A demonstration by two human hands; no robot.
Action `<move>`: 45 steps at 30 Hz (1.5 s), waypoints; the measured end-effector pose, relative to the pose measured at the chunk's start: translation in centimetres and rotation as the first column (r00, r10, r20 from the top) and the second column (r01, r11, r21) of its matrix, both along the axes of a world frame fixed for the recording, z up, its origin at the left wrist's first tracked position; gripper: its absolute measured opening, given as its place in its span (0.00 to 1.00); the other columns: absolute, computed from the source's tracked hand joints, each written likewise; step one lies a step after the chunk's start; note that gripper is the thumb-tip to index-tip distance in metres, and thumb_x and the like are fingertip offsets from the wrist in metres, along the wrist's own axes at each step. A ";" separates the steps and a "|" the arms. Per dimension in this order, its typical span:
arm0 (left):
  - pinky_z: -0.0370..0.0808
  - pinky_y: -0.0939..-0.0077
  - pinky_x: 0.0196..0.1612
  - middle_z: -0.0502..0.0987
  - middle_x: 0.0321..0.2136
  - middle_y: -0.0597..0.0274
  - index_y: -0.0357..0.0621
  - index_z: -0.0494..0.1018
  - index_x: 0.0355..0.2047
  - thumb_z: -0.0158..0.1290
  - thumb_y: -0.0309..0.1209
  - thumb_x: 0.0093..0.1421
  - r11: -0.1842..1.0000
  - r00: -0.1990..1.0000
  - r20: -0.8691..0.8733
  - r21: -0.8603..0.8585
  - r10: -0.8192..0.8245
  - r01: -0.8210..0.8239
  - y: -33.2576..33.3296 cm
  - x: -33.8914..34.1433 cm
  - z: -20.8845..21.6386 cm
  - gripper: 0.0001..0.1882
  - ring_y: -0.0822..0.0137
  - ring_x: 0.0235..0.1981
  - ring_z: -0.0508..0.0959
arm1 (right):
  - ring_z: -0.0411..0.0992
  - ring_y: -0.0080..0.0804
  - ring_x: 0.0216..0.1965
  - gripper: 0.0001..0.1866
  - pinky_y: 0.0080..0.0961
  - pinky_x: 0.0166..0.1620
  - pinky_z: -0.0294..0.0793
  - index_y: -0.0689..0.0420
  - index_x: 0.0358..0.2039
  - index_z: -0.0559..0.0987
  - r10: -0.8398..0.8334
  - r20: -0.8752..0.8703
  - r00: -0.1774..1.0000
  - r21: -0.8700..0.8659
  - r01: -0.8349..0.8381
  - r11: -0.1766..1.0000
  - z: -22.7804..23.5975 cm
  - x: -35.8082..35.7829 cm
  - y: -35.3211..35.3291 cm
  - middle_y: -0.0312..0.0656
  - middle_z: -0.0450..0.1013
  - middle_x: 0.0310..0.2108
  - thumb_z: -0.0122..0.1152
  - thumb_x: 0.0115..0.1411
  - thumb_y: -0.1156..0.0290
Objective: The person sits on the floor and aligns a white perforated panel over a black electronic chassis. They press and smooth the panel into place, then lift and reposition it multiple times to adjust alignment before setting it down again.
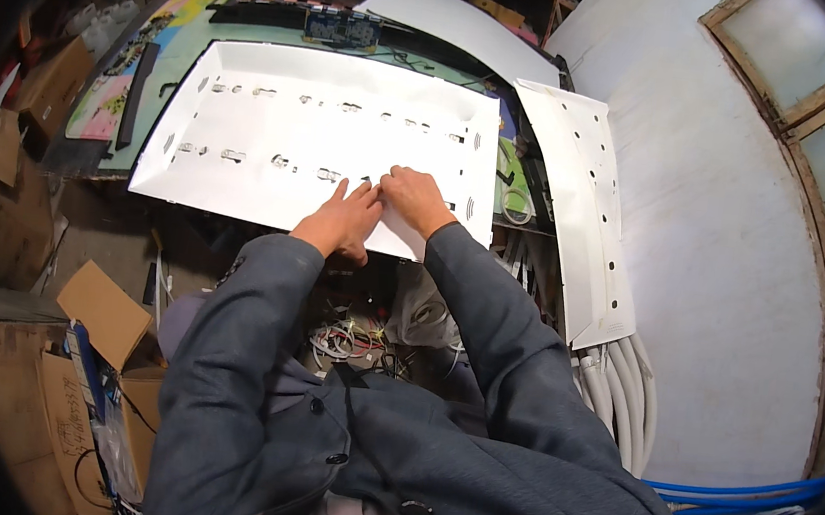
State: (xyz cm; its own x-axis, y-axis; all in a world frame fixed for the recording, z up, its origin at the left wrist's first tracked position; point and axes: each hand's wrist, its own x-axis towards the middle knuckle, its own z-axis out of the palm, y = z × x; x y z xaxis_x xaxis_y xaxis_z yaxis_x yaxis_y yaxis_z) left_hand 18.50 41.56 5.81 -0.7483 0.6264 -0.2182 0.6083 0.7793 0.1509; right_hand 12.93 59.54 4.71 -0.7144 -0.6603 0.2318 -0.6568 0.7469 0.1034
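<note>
Grey sleeves reach to the white panel on the counter; left hand rests loosely spread, right hand curls, grip unclear. Light, steady pressure should suit best.

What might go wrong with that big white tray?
Two things, maybe. Its near side seems to stick out past the table, so if the left hand and right hand press hard there, the white tray could tip. And a small part dropped off that edge could get lost among the tangled wires below.
</note>
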 end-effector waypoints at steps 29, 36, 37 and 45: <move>0.42 0.39 0.74 0.46 0.74 0.45 0.36 0.52 0.70 0.74 0.46 0.40 1.000 0.994 0.111 -0.018 0.025 -0.023 0.7 -0.7 1.4 0.62 0.49 0.76 0.44 | 0.77 0.51 0.40 0.11 0.44 0.39 0.77 0.60 0.38 0.72 -0.198 0.125 0.972 -0.112 0.212 0.971 -2.2 -0.9 0.6 0.49 0.75 0.35 0.62 0.57 0.71; 0.52 0.45 0.73 0.52 0.72 0.43 0.35 0.55 0.68 0.71 0.52 0.42 0.999 0.990 0.141 -0.032 -0.013 0.018 0.1 -1.5 2.2 0.60 0.48 0.74 0.53 | 0.78 0.50 0.39 0.09 0.41 0.40 0.77 0.60 0.39 0.78 -0.227 0.295 0.928 -0.389 0.334 0.858 -2.5 -1.3 0.8 0.51 0.78 0.36 0.59 0.61 0.69; 0.57 0.48 0.70 0.57 0.69 0.42 0.35 0.58 0.67 0.70 0.54 0.44 0.998 0.966 0.258 0.051 0.020 -0.034 0.2 -2.5 1.8 0.58 0.48 0.71 0.58 | 0.78 0.50 0.38 0.10 0.40 0.40 0.77 0.60 0.41 0.79 -0.205 0.336 0.919 -0.434 0.344 0.833 -2.5 -1.8 1.0 0.51 0.79 0.36 0.59 0.61 0.69; 0.73 0.53 0.54 0.77 0.52 0.45 0.37 0.72 0.53 0.54 0.38 0.62 0.960 0.968 0.161 0.172 0.192 -0.219 0.9 -9.5 2.2 0.23 0.46 0.53 0.77 | 0.73 0.25 0.27 0.17 0.24 0.30 0.72 0.66 0.54 0.76 0.030 0.765 0.643 -0.582 0.671 0.459 -0.2 -7.2 1.3 0.42 0.77 0.30 0.54 0.69 0.69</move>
State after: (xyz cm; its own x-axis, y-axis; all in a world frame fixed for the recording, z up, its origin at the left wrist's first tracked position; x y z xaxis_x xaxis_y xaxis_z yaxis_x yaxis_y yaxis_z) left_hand 8.99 42.49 8.02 -0.8352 0.5019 -0.2249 0.3999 0.8349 0.3782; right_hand 5.71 60.85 4.48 -0.9880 -0.1190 -0.0982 0.0404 0.4152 -0.9088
